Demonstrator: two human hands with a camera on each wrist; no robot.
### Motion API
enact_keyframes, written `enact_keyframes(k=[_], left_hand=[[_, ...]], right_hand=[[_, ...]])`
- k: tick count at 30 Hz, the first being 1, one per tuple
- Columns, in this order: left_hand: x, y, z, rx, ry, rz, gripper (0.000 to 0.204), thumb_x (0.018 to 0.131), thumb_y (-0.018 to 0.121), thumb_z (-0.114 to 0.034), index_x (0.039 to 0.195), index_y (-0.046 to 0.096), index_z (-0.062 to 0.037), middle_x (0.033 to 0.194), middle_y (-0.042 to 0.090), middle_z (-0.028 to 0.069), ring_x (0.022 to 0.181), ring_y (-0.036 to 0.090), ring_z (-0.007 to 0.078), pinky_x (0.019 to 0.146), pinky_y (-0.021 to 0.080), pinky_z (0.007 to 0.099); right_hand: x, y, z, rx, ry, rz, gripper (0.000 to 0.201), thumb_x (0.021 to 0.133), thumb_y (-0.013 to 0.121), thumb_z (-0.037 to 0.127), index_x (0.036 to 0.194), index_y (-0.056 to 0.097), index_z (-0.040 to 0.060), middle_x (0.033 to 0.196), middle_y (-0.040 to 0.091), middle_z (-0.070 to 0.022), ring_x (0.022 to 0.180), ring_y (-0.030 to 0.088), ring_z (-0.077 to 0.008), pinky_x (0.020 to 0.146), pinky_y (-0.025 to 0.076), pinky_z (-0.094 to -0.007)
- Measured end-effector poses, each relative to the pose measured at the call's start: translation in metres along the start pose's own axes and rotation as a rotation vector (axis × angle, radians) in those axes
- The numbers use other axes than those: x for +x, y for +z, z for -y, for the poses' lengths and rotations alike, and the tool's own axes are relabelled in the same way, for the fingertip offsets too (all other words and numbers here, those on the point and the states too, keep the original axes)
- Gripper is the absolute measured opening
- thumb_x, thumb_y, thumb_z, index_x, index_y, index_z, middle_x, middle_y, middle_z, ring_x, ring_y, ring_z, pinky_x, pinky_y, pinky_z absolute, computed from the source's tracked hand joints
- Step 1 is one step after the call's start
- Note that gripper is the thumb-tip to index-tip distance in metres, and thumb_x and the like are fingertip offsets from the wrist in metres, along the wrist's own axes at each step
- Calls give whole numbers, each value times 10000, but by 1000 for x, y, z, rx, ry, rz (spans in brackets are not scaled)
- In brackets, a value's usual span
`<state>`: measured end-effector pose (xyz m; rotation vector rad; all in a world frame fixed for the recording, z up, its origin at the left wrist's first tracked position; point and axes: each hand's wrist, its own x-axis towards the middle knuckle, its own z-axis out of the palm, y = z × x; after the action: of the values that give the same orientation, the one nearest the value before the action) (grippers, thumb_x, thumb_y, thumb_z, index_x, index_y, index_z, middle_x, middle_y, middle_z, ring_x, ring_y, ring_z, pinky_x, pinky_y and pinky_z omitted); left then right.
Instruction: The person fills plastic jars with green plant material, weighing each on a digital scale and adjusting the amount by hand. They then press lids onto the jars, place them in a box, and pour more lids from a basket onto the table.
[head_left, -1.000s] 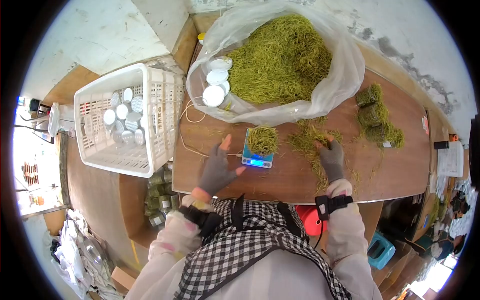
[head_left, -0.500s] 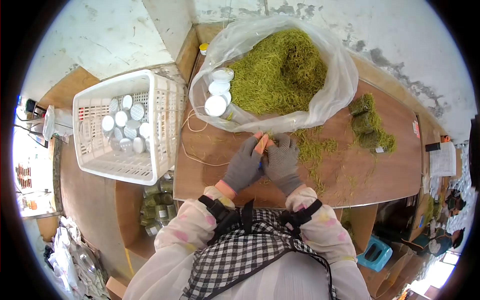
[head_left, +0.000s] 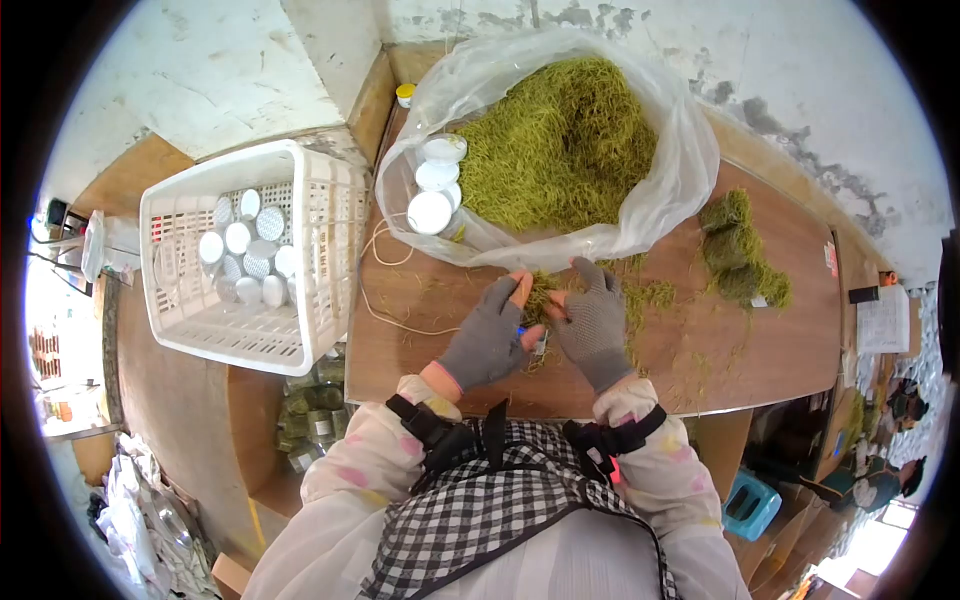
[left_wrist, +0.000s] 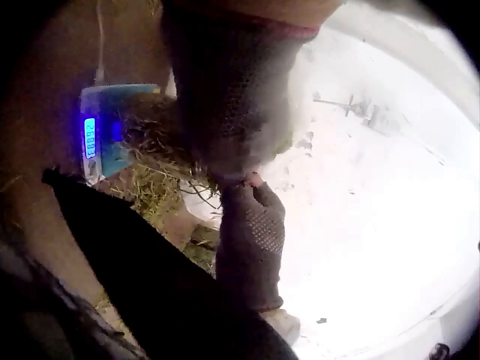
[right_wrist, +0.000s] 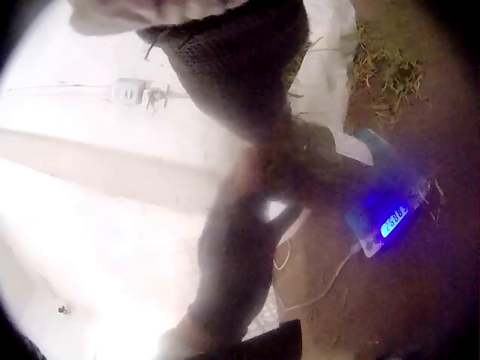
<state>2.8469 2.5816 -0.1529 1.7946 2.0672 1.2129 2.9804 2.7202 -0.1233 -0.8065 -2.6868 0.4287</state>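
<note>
A clear jar heaped with dried green herb strands [head_left: 538, 297] is between my two hands, over a small blue digital scale [left_wrist: 129, 142] with a lit display [left_wrist: 91, 138]. My left hand [head_left: 482, 338], in a grey glove with bare thumb and index tips, grips the jar's left side. From the right, my right hand [head_left: 597, 328] pinches strands at the top with its bare thumb and index tips, while a gloved finger points up. The hands hide most of the jar in the head view. Loose herb [head_left: 640, 300] lies right of them.
Behind stands a big plastic bag [head_left: 700, 130] of the herb, white lids [head_left: 430, 212] at its left. A white basket [head_left: 300, 250] with lidded containers is on the left. Herb-filled jars [head_left: 740, 250] lie at right. A cord [head_left: 400, 325] crosses the brown tabletop [head_left: 760, 350].
My right hand has come from the loose herb on the right to the jar, and my left hand has closed in on it. Since half a second ago, the hands have parted slightly.
</note>
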Motion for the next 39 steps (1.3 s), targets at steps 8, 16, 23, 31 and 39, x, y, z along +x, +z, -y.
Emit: enact_keyframes(k=[8, 16, 23, 31, 39], left_hand=[[9, 13, -4, 139, -191, 32, 320, 932, 608, -148, 1229, 653, -36, 1386, 533, 190, 1132, 611, 379, 882, 543, 431], [14, 14, -8, 196, -304, 26, 317, 924, 651, -210, 1205, 679, -67, 1401, 523, 189, 1172, 597, 376, 904, 539, 417], [0, 2, -12, 93, -217, -139, 532, 973, 647, -228, 1455, 485, -69, 1438, 409, 252, 1202, 574, 366, 963, 515, 407], [-40, -13, -3, -122, -518, -311, 578, 980, 646, -193, 1490, 423, -34, 1423, 426, 209, 1168, 577, 293, 966, 510, 393], [-65, -14, 15, 18, -563, 42, 571, 895, 716, -266, 1380, 519, -37, 1338, 524, 231, 1181, 573, 421, 961, 499, 456]], right_hand=[[11, 16, -8, -54, 21, 168, 199, 797, 725, 241, 964, 760, 139, 1361, 557, -152, 1266, 479, -410, 1032, 422, -503], [-49, 10, -132, 242, 348, 69, 781, 781, 827, 324, 1448, 484, 106, 1496, 392, -258, 1320, 443, -422, 1087, 399, -484], [-3, 20, -171, -71, 1021, 373, 1298, 617, 894, 588, 1602, 178, 137, 1607, 216, -255, 1472, 281, -411, 1176, 340, -471], [-17, 78, -163, 38, 323, 264, 509, 758, 828, 307, 1211, 693, 117, 1221, 633, -157, 1144, 588, -376, 959, 482, -455], [-41, 41, -170, 304, 436, 108, 288, 814, 777, 169, 1073, 740, 52, 1026, 710, -150, 932, 685, -285, 825, 529, -365]])
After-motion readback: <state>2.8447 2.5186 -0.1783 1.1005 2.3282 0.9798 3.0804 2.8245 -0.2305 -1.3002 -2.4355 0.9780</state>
